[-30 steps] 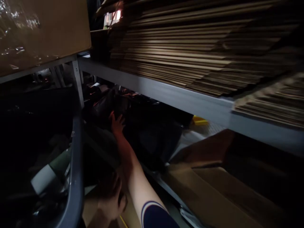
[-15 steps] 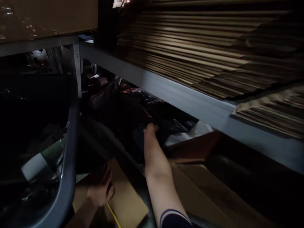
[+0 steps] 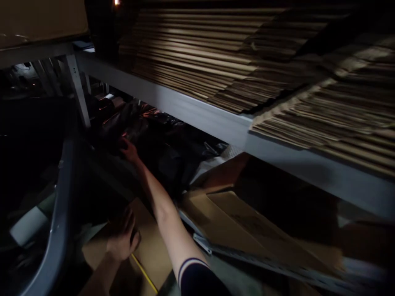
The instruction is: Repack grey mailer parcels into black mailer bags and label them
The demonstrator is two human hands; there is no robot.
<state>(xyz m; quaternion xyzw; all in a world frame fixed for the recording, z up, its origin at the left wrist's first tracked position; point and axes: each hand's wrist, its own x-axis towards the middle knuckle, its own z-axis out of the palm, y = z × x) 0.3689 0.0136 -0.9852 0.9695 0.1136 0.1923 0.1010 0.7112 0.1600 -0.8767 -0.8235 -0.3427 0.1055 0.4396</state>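
My left hand point(image 3: 122, 240) lies on a brown cardboard box point(image 3: 151, 242) at the lower left, fingers stretched out and the thumb apart. A thin yellow strip point(image 3: 143, 271) runs down the box beside it. Under the shelf, my right hand point(image 3: 129, 151) reaches far forward to dark, shiny plastic bags point(image 3: 119, 119). Its fingertips merge with the dark plastic, so I cannot see whether they grip any of it.
A grey shelf beam point(image 3: 191, 109) crosses above my right arm, carrying stacked flat cardboard point(image 3: 197, 53). On the left stands a dark bin with a grey rim point(image 3: 58, 213), a white roll point(image 3: 29, 225) inside. An open cardboard box point(image 3: 240, 222) sits at the right.
My right hand has moved left and deeper along the dark bags. The view has shifted to the right, showing more of the open box. My left hand stays on the cardboard box.
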